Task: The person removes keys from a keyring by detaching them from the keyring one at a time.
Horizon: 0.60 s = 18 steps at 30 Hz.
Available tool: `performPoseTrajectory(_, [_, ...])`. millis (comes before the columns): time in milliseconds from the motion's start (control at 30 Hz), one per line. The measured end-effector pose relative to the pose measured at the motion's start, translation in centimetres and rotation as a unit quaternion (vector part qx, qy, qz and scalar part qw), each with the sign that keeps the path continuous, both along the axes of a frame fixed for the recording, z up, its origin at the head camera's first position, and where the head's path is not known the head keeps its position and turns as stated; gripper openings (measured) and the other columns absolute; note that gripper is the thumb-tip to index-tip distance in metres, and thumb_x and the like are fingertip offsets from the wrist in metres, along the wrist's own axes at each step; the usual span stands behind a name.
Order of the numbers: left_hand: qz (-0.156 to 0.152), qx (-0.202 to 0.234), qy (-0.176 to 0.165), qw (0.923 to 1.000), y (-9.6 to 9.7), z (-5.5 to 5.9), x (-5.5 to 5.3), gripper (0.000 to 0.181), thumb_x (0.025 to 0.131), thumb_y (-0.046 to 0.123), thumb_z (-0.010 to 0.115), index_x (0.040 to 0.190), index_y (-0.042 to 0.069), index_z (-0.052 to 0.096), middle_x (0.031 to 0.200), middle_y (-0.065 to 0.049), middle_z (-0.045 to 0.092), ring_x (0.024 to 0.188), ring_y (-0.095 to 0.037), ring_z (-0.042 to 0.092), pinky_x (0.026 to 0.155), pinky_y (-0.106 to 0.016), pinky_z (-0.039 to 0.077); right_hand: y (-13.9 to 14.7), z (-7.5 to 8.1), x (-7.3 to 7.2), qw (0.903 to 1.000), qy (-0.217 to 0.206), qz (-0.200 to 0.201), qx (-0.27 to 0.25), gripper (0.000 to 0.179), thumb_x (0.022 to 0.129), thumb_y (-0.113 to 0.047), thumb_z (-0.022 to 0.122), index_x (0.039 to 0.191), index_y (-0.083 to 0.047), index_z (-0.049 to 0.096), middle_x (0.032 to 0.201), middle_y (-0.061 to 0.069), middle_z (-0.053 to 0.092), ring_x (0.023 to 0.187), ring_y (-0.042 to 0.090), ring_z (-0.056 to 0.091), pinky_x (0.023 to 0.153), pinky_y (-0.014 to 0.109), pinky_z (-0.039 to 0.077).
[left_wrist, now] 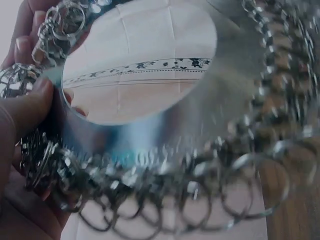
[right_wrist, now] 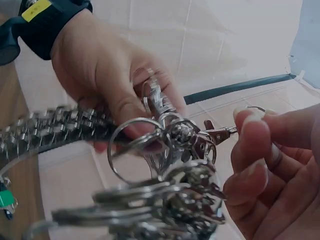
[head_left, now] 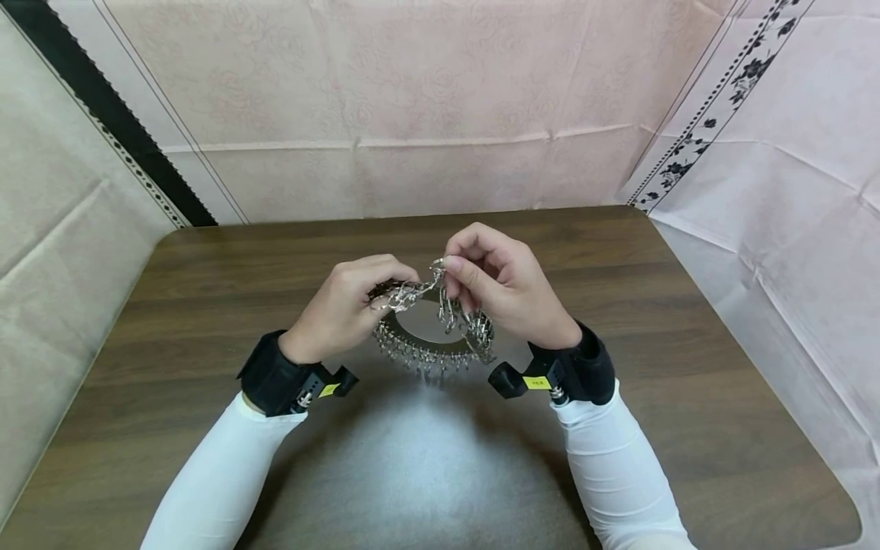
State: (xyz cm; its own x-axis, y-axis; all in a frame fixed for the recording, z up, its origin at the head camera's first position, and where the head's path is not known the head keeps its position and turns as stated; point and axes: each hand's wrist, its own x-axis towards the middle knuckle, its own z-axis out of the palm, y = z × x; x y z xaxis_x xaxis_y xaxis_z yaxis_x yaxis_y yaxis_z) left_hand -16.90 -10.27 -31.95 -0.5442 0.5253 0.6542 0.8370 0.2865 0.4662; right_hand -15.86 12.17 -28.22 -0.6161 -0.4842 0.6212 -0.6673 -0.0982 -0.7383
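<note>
A flat, shiny metal hoop (head_left: 435, 347) with a wide round hole is held above the table, its edge crowded with key rings (left_wrist: 255, 185) and small metal fittings. My left hand (head_left: 351, 305) grips the far left part of the hoop, thumb laid on its flat face in the left wrist view. At the hoop's far right side, my right hand (head_left: 509, 286) pinches a key ring (right_wrist: 257, 108) between thumb and forefinger. A small swivel clasp (right_wrist: 222, 132) stretches from that ring toward the bunch. More key rings (right_wrist: 125, 195) fill the lower right wrist view, blurred.
The brown wooden table (head_left: 426, 489) lies under both arms. Pale patterned cloth (head_left: 412, 99) stands behind and along its sides. A small green object (right_wrist: 6, 199) shows at the left edge of the right wrist view. Black straps with cameras (head_left: 571, 370) sit on both wrists.
</note>
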Motion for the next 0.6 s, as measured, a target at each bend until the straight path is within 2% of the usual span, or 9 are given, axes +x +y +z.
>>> performPoseTrajectory(233, [0.032,0.011,0.017,0.9993,0.1,0.4,0.6,0.014,0.088,-0.002,0.063,0.098,0.005,0.068,0.091,-0.002,0.066,0.085,-0.009,0.058,0.072,-0.025,0.048,0.6,0.3,0.0,0.9994,-0.002,-0.027,0.024,0.005,0.095,-0.004,0.055,0.092,0.000,0.054,0.073,0.007,0.056,0.053,0.018,0.051,0.047,0.033,0.046])
performPoseTrajectory(467, [0.064,0.035,0.026,0.9970,0.2,0.7,0.9,0.010,0.089,0.002,0.063,0.097,0.004,0.068,0.087,-0.003,0.064,0.079,-0.009,0.053,0.066,-0.024,0.043,1.6,0.5,0.0,0.9953,-0.007,-0.014,0.095,0.006,0.093,-0.007,0.059,0.090,-0.002,0.061,0.075,0.006,0.056,0.063,0.017,0.051,0.054,0.030,0.045])
performPoseTrajectory(600, [0.072,0.053,0.026,0.9956,0.2,0.9,0.8,0.009,0.088,0.001,0.064,0.095,0.005,0.068,0.085,-0.002,0.063,0.076,-0.009,0.051,0.064,-0.023,0.041,1.7,0.4,-0.2,0.9926,-0.009,-0.041,0.114,0.010,0.093,-0.013,0.062,0.089,-0.004,0.062,0.077,0.006,0.057,0.065,0.016,0.050,0.054,0.029,0.043])
